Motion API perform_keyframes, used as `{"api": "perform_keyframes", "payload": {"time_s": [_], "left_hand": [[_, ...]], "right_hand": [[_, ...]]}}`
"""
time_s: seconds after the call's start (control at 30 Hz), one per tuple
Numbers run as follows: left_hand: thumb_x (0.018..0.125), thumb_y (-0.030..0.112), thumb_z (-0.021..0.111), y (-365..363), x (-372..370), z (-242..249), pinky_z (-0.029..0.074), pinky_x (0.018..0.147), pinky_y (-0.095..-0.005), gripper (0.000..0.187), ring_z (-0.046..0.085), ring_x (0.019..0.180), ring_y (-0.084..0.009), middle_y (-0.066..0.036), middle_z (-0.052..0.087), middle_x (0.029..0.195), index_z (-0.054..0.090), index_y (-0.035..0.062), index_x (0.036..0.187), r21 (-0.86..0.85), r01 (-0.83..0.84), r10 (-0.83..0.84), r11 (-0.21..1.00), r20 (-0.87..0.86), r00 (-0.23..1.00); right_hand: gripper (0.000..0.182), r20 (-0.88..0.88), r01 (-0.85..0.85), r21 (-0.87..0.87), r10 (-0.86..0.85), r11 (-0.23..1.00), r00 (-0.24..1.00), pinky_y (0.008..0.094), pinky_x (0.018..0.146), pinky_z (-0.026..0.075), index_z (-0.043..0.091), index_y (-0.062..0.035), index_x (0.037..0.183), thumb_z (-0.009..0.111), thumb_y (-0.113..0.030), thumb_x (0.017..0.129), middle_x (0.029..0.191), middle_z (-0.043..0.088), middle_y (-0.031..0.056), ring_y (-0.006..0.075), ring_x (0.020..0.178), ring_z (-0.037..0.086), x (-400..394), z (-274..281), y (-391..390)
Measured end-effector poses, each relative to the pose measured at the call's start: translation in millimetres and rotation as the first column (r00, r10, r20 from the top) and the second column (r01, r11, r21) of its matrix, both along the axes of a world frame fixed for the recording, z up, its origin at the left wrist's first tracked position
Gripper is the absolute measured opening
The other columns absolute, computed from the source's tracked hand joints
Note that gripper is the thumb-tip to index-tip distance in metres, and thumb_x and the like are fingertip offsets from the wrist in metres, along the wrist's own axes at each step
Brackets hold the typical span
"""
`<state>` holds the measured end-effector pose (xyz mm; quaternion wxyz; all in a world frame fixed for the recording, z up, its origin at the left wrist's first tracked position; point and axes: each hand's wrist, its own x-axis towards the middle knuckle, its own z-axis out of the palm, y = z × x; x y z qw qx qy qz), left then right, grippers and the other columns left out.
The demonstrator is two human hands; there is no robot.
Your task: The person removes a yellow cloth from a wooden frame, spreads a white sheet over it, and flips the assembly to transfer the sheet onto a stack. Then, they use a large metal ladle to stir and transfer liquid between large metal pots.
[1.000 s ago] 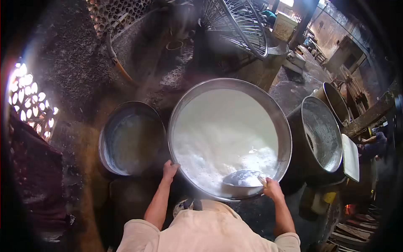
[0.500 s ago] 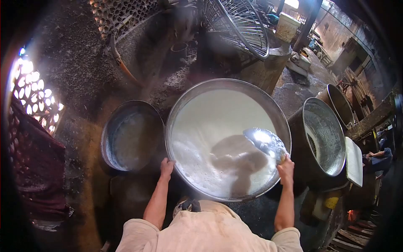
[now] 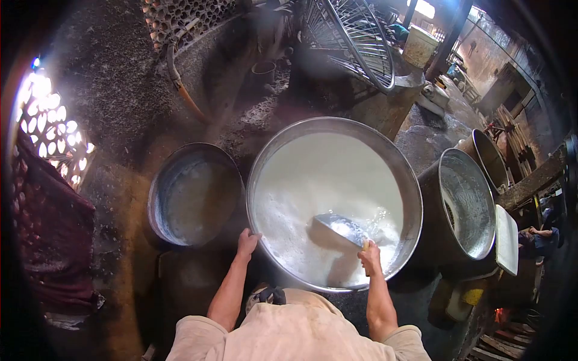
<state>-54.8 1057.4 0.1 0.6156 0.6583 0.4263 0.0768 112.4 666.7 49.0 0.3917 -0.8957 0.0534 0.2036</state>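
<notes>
A big round metal vat stands before me, filled with milky white liquid that is frothy on the near left. My left hand is closed on the vat's near-left rim. In my right hand is the light-coloured handle of a metal scoop, held over the near right part of the liquid. The shiny blade points left and away from me, and its shadow falls on the liquid below. Small ripples and bright glints show just right of the blade.
Left of the vat sits a smaller metal pan with a cloudy bottom. A deep metal pot stands to the right, with a white board against it. Beyond are a barred metal frame and a white bucket. Another person is at far right.
My right hand has moved the scoop left and toward me, from the vat's right side. The scoop hangs lower over the liquid. My left hand stays on the rim.
</notes>
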Motion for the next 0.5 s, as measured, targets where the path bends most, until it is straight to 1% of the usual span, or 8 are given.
{"api": "perform_keyframes", "payload": {"time_s": [0.13,0.2,0.23,0.27,0.3,0.33,0.4,0.5], "left_hand": [[0.071,0.013,0.068,7,0,-1,0.045,0.075,-0.0326,0.030,0.059,0.084,-0.0212,-0.013,0.064,0.090,0.059,-0.0027,0.094,-0.057,0.042,-0.041,0.998,0.017,0.999],[0.070,0.012,0.070,11,0,0,0.045,0.070,-0.0313,0.027,0.059,0.079,-0.0189,-0.010,0.064,0.087,0.059,-0.0009,0.091,-0.097,0.067,-0.070,0.993,-0.029,0.997],[0.070,0.012,0.070,12,0,5,0.045,0.070,-0.0313,0.027,0.059,0.079,-0.0189,-0.010,0.064,0.087,0.059,-0.0009,0.091,-0.100,0.074,-0.077,0.992,-0.030,0.997],[0.069,0.012,0.070,13,0,13,0.045,0.068,-0.0306,0.027,0.059,0.076,-0.0178,-0.010,0.064,0.086,0.060,-0.0002,0.091,-0.148,0.090,-0.093,0.985,-0.017,0.995],[0.068,0.012,0.071,14,0,20,0.046,0.066,-0.0298,0.027,0.059,0.074,-0.0167,-0.009,0.064,0.085,0.060,0.0006,0.090,-0.195,0.106,-0.109,0.975,-0.003,0.994],[0.068,0.012,0.071,16,1,21,0.046,0.066,-0.0298,0.027,0.059,0.074,-0.0167,-0.009,0.064,0.085,0.060,0.0006,0.090,-0.199,0.113,-0.116,0.973,-0.002,0.993],[0.067,0.014,0.073,21,2,23,0.045,0.063,-0.0286,0.028,0.058,0.071,-0.0151,-0.008,0.064,0.084,0.061,0.0017,0.090,-0.222,0.161,-0.180,0.962,-0.070,0.981],[0.066,0.014,0.073,26,3,17,0.046,0.064,-0.0292,0.030,0.058,0.072,-0.0152,-0.008,0.064,0.083,0.062,0.0013,0.091,-0.214,0.209,-0.226,0.954,-0.059,0.972]], "right_hand": [[0.032,-0.032,-0.022,0.007,0.022,1.000,0.999,0.0317,0.037,0.046,0.052,-0.0039,0.094,0.061,-0.004,0.063,0.061,0.055,0.0091,0.0180,0.044,0.053,-27,-14,24],[0.032,-0.056,-0.036,-0.017,0.035,0.999,0.998,0.0325,0.038,0.047,0.052,-0.0028,0.093,0.062,-0.005,0.062,0.061,0.057,0.0103,0.0188,0.045,0.055,-40,-21,35],[0.032,-0.057,-0.029,-0.020,0.027,0.999,0.998,0.0325,0.038,0.047,0.052,-0.0028,0.093,0.062,-0.005,0.062,0.061,0.057,0.0103,0.0188,0.045,0.055,-47,-20,41],[0.033,-0.076,-0.040,-0.008,0.040,0.999,0.996,0.0331,0.039,0.048,0.052,-0.0020,0.092,0.063,-0.006,0.062,0.062,0.058,0.0111,0.0192,0.046,0.056,-53,-19,46],[0.033,-0.094,-0.052,0.004,0.052,0.999,0.994,0.0336,0.040,0.049,0.052,-0.0011,0.092,0.063,-0.006,0.061,0.063,0.058,0.0119,0.0196,0.047,0.057,-59,-18,51],[0.034,-0.112,-0.061,0.011,0.061,0.998,0.992,0.0345,0.040,0.050,0.052,-0.0001,0.092,0.064,-0.007,0.061,0.063,0.059,0.0131,0.0203,0.048,0.058,-66,-14,57],[0.032,-0.112,-0.072,0.022,0.074,0.997,0.991,0.0345,0.040,0.050,0.052,-0.0002,0.090,0.064,-0.007,0.061,0.063,0.059,0.0126,0.0202,0.047,0.058,-78,-8,68],[0.032,-0.144,-0.091,0.032,0.095,0.995,0.985,0.0339,0.040,0.049,0.052,0.0002,0.089,0.064,-0.007,0.061,0.062,0.058,0.0114,0.0194,0.046,0.057,-91,11,82]]}}
